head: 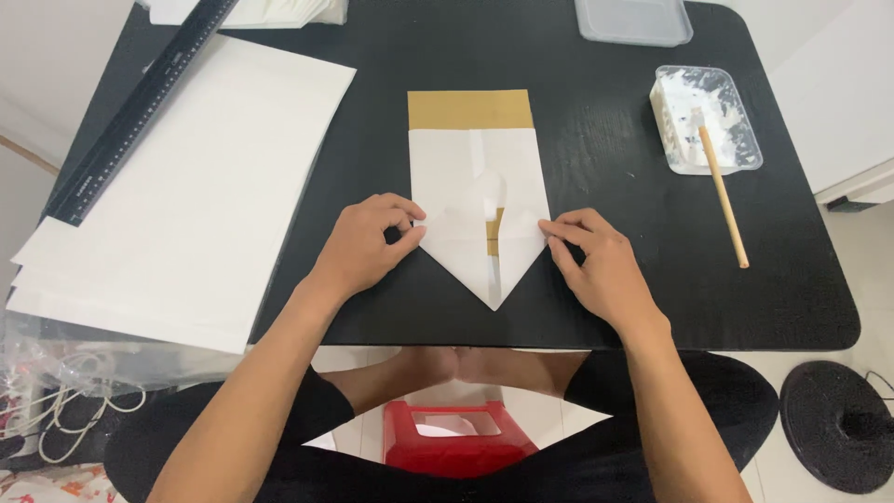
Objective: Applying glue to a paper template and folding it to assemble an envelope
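Note:
A folded white paper piece (pixel 477 200) with a tan band at its far end lies in the middle of the black table (pixel 596 289). Its near end is folded into a point aimed at me. My left hand (pixel 363 247) pinches the left corner of the fold with thumb and fingers. At the right corner of the fold, my right hand (pixel 596 265) presses down with its fingertips. A small tan gap shows between the two folded flaps.
A stack of large white sheets (pixel 186 196) covers the left of the table, with a long black ruler (pixel 140 102) along its far edge. At right sits a clear tray of white paste (pixel 705 116) with a wooden-handled brush (pixel 723 196). Another clear container (pixel 633 20) stands at the back. A red stool (pixel 456 438) is below.

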